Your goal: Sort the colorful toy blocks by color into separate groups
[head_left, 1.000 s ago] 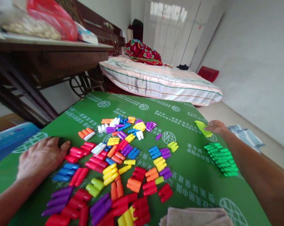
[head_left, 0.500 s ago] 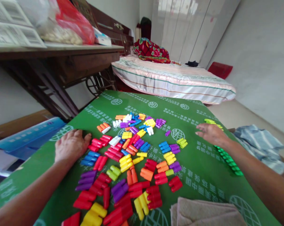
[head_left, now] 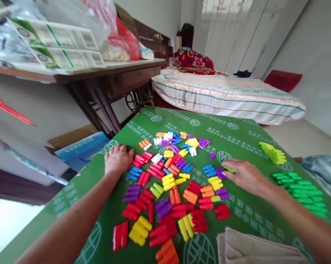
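Many small plastic blocks (head_left: 171, 183) in red, yellow, purple, blue, orange and white lie scattered over a green printed board (head_left: 237, 135). My left hand (head_left: 117, 159) rests flat on the board at the pile's left edge, beside red and blue blocks, fingers loosely curled. My right hand (head_left: 244, 176) lies on the board to the right of the pile, its fingertips closed on a lime-green block (head_left: 229, 169). A row of lime-green blocks (head_left: 272, 152) and a cluster of darker green blocks (head_left: 298, 187) sit apart at the far right.
A beige cloth (head_left: 253, 247) lies at the board's near edge. A dark wooden table (head_left: 110, 79) with bags and cartons stands on the left. Behind the board is a low bed (head_left: 226, 95). A blue box (head_left: 80, 148) sits left of the board.
My right hand has moved left from the lime-green row at the far right to a lime-green block beside the pile and closed on it. The view has swung left. My left hand stays put.
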`<state>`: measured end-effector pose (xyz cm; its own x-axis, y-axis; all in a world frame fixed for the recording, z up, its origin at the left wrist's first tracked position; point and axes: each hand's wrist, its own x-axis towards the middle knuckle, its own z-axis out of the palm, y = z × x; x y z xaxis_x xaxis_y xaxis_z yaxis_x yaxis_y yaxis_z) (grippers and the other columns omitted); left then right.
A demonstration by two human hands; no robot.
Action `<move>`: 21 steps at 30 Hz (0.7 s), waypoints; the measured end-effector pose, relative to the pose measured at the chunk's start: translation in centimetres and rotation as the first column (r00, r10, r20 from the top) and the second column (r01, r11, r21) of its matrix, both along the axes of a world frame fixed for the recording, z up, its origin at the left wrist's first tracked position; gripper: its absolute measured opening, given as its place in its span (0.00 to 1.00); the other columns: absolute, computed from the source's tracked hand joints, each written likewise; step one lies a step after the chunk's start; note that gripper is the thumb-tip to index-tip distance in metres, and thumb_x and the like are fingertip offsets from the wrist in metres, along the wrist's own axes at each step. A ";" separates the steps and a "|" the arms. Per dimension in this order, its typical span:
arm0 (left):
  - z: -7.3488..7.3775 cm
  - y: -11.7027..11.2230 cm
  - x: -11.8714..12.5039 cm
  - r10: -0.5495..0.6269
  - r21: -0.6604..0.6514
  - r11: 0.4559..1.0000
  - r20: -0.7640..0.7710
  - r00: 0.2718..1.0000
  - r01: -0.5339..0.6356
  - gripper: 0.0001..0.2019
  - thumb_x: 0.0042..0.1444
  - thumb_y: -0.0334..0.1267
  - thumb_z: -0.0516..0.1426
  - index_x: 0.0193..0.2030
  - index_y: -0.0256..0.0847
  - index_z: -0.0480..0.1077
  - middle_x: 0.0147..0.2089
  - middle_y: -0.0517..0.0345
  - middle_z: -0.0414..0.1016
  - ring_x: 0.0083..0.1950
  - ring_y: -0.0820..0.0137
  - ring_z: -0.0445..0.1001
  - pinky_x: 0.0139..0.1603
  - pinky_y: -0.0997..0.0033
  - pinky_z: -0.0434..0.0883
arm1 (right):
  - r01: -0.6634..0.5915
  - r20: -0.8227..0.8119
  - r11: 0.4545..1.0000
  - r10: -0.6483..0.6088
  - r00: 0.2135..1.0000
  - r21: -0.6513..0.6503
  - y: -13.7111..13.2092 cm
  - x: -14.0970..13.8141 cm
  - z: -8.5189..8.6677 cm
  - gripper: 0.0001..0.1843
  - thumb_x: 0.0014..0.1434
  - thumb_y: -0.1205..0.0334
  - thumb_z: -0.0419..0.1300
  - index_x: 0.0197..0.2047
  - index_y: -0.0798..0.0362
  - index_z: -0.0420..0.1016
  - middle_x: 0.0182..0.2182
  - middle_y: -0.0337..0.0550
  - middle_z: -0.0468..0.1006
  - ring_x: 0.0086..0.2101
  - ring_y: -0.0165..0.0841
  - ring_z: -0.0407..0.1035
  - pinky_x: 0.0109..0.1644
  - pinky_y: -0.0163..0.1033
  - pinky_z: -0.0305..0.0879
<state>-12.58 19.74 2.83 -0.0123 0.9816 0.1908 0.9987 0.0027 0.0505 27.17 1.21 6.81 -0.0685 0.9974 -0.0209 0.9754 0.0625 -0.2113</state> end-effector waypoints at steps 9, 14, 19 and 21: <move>-0.2 -0.1 0.0 0.003 0.018 1.000 0.010 1.000 -0.003 0.26 0.60 0.49 0.42 0.55 0.32 0.66 0.63 0.38 0.64 0.65 0.50 0.60 0.63 0.49 0.60 | -0.394 -0.052 0.908 0.404 0.913 0.144 0.9 -10.3 0.8 0.08 0.62 0.67 0.54 0.41 0.52 0.75 0.40 0.44 0.76 0.43 0.35 0.69 0.49 0.40 0.63; -0.5 -0.1 -0.2 -0.004 0.024 1.000 0.012 1.000 0.004 0.26 0.60 0.49 0.42 0.54 0.32 0.66 0.63 0.39 0.64 0.65 0.50 0.60 0.63 0.49 0.60 | -0.625 0.020 0.766 0.630 0.777 0.151 2.9 -15.7 0.7 0.05 0.60 0.71 0.56 0.37 0.53 0.72 0.38 0.44 0.74 0.46 0.37 0.64 0.50 0.41 0.60; -0.6 -0.2 -0.2 -0.004 0.035 0.999 0.010 1.000 0.004 0.25 0.60 0.48 0.42 0.54 0.33 0.66 0.63 0.39 0.64 0.65 0.51 0.60 0.62 0.49 0.60 | -0.711 0.036 0.690 0.714 0.700 0.133 4.7 -18.1 -0.1 0.07 0.57 0.72 0.56 0.37 0.52 0.72 0.37 0.42 0.74 0.48 0.38 0.61 0.49 0.43 0.58; -0.6 -0.2 -0.2 -0.001 0.038 0.999 0.006 1.000 0.000 0.25 0.60 0.48 0.42 0.54 0.34 0.66 0.62 0.40 0.64 0.64 0.51 0.60 0.62 0.50 0.60 | -0.725 0.043 0.679 0.726 0.687 0.116 5.0 -18.3 -0.5 0.07 0.57 0.72 0.56 0.37 0.51 0.72 0.36 0.41 0.74 0.48 0.39 0.61 0.48 0.43 0.57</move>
<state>-12.79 19.50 2.19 -0.0131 0.9736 0.2277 0.9984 0.0002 0.0565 8.87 6.26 6.32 -0.7710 0.6302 0.0916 0.6131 0.7735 -0.1608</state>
